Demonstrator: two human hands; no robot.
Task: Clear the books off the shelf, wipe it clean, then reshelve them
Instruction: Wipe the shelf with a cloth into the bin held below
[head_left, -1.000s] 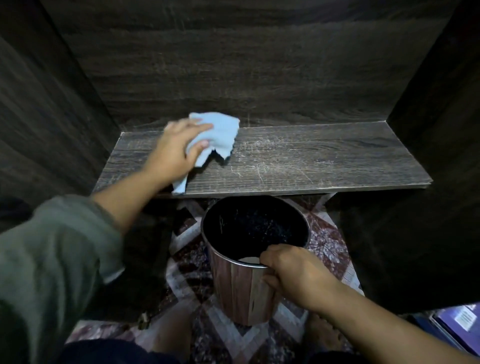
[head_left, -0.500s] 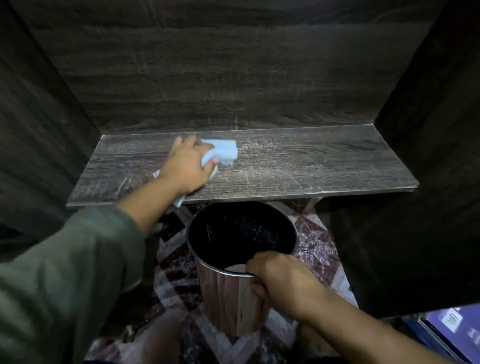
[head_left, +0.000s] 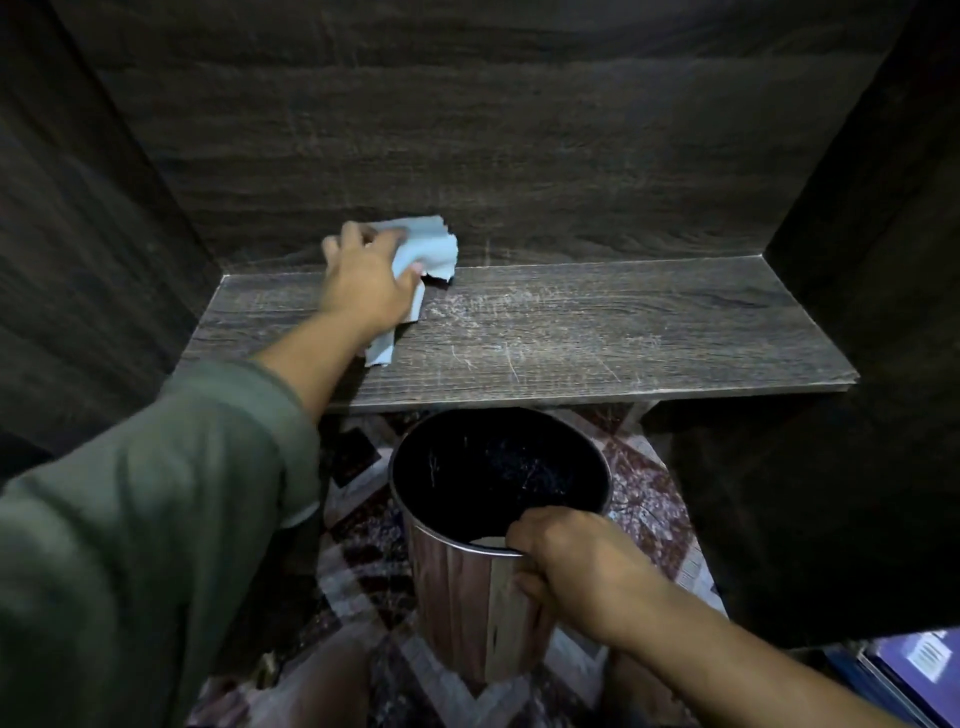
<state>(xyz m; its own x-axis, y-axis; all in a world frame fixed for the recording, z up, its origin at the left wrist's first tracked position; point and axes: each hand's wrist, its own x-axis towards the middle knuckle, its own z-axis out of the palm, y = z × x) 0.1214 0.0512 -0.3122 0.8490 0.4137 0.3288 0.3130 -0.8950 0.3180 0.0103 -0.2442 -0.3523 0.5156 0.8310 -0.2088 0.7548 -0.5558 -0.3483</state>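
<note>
A dark wood-grain shelf (head_left: 597, 332) runs across the alcove with no books on it; pale scratch marks show on its surface. My left hand (head_left: 366, 283) holds a light blue cloth (head_left: 426, 249) at the back left of the shelf, against the rear panel, thumb over the cloth. Below the shelf's front edge my right hand (head_left: 566, 564) grips the near rim of a wood-patterned bin (head_left: 457, 597), thumb inside. A purple book (head_left: 919, 665) lies at the bottom right corner, partly cut off.
Dark wooden panels wall the alcove on the left (head_left: 93, 234), right (head_left: 872, 208) and back. A patterned rug (head_left: 649, 504) covers the floor beneath the bin. My green sleeve fills the lower left.
My left hand has carried the cloth from the shelf's front part back to the rear panel. My right hand keeps its grip on the bin's rim.
</note>
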